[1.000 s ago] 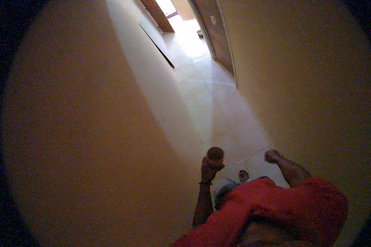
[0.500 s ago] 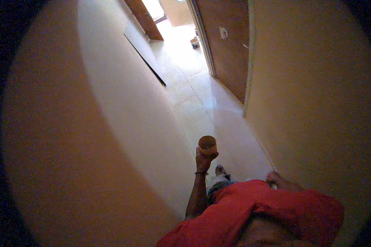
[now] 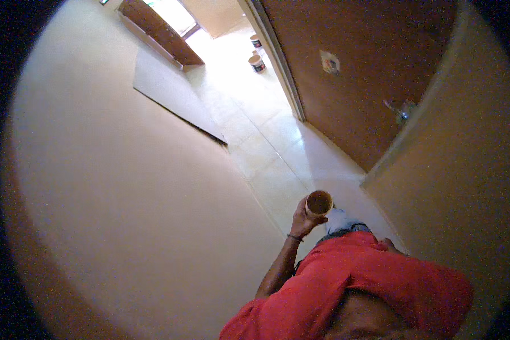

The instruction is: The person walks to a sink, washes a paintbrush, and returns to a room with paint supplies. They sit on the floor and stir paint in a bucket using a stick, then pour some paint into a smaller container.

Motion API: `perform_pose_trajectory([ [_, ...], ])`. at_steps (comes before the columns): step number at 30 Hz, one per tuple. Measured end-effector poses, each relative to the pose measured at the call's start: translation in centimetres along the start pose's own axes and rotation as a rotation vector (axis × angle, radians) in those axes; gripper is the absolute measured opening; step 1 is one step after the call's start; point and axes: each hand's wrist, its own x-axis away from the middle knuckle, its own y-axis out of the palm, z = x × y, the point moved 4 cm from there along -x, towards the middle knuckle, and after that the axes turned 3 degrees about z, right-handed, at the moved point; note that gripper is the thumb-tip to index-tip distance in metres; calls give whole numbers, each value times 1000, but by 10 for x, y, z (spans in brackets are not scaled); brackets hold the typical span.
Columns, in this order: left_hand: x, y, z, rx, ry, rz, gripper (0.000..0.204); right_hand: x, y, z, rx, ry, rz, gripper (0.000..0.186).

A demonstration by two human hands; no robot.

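A small round cup [image 3: 319,203], pale-walled and brown inside, is held above the floor near the person's front. It is gripped by the left hand [image 3: 303,220], whose fingers are wrapped around its side. The right hand [image 3: 388,245] is mostly hidden by the red cloth shirt [image 3: 374,272]; whether anything is held there cannot be told. Since half a second ago, the cup's mouth has been turned more squarely to the camera, and more of the brown wooden door [image 3: 357,73] has been brought into view; the cup is thus being carried along the corridor, its grip unchanged. Its mouth is pointed upward, its long axis roughly upright. Beyond the glossy pale tiled floor [image 3: 266,144], two whitish buckets [image 3: 257,64] are seen.
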Motion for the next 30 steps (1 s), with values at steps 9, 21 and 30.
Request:
perform_pose_trajectory([
  [9, -161, -234, 135, -249, -49, 263, 90, -208, -409, -343, -74, -453, 369, 43],
  [21, -462, -415, -1, 115, -54, 470, 96, -442, -498, -540, -175, -322, 527, 34],
  [30, -725, -511, 79, 100, 112, 249, 87, -430, -442, -512, 152, -188, 58, 43],
])
